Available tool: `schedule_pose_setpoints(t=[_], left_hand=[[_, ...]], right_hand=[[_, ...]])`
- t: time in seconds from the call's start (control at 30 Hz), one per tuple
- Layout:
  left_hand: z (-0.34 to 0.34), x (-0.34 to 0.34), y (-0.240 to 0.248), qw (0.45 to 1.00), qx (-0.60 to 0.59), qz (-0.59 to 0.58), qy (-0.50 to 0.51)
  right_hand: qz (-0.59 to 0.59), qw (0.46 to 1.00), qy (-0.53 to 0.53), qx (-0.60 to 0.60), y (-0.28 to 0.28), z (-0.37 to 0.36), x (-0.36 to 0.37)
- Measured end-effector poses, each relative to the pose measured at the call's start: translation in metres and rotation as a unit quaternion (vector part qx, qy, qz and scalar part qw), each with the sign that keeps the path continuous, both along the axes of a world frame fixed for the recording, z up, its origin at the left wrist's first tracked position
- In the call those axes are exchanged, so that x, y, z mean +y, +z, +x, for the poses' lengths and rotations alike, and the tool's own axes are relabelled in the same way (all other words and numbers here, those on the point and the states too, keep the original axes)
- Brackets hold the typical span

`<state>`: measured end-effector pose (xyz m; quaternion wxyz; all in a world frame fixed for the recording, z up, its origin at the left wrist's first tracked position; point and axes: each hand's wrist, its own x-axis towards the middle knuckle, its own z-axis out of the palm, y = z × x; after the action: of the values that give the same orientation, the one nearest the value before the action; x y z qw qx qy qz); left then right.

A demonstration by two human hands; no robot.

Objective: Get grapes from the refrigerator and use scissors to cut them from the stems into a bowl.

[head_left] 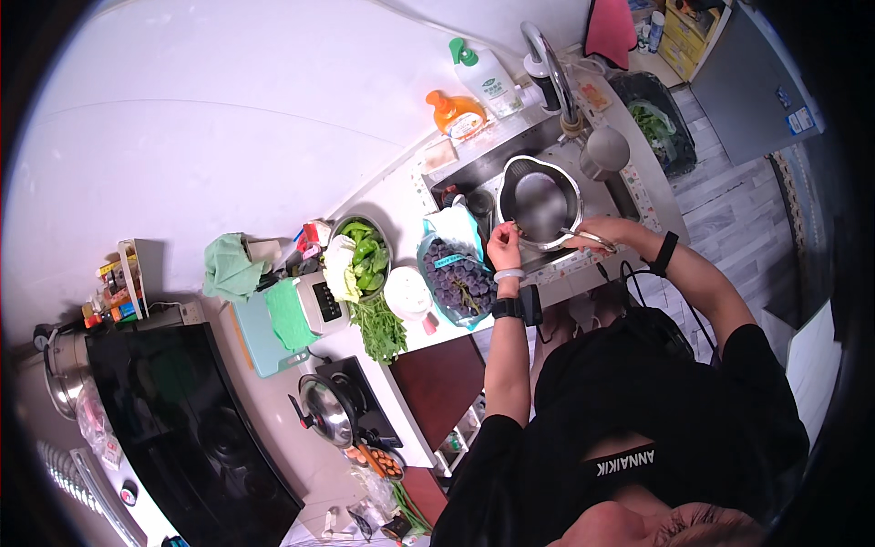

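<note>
A dark-walled metal pot (541,195) with a pale rim sits in the sink, its shiny inside facing up. My right hand (597,233) is closed around the loop handle on the pot's near right side. At the near left rim, the fingers of my left hand (504,246) are pinched together against the pot's edge; its far fingertips are partly hidden. Just left of that hand, dark purple grapes (456,278) lie in a clear and blue bag. Above the pot's right side, a grey metal ladle-like cup (605,150) hangs near the faucet (547,59).
Behind the sink (474,169) stand an orange pump bottle (456,115) and a white bottle with green pump (486,77). Left of the grapes are a white round container (407,293), leafy greens (380,326) and a bowl of green peppers (369,260). A lidded pan (326,410) sits on the cooktop.
</note>
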<state>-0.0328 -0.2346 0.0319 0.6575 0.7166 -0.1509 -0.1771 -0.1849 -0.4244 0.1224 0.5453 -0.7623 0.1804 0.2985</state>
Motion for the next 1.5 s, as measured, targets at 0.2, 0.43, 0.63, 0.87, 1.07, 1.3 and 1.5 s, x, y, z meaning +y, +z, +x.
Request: schedule_pose_setpoints(t=[0.2, 0.43, 0.63, 0.87, 1.07, 1.3, 1.5], left_hand=[[0.000, -0.004, 0.017, 0.997, -0.053, 0.049, -0.021], [-0.007, -0.013, 0.033, 0.988, -0.112, 0.097, -0.036], [-0.007, -0.015, 0.026, 0.989, -0.111, 0.095, -0.031], [-0.012, -0.020, 0.015, 0.986, -0.106, 0.127, -0.025], [0.010, -0.005, -0.007, 0.996, 0.036, -0.077, 0.026], [0.009, -0.010, 0.009, 0.979, 0.163, -0.119, 0.021], [0.010, -0.015, 0.011, 0.987, 0.131, -0.080, -0.049]], right_hand=[[-0.065, 0.996, 0.048, -0.043, 0.006, 0.005, -0.004], [-0.118, 0.986, 0.069, -0.091, -0.008, 0.009, 0.003], [-0.178, 0.974, 0.049, -0.135, -0.011, 0.010, 0.013], [-0.250, 0.956, -0.006, -0.151, -0.046, 0.003, 0.022], [0.025, 0.998, -0.050, -0.023, -0.008, 0.009, 0.013], [0.063, 0.998, -0.021, 0.003, -0.003, -0.002, -0.004], [0.031, 0.999, 0.004, -0.008, 0.004, 0.003, -0.001]])
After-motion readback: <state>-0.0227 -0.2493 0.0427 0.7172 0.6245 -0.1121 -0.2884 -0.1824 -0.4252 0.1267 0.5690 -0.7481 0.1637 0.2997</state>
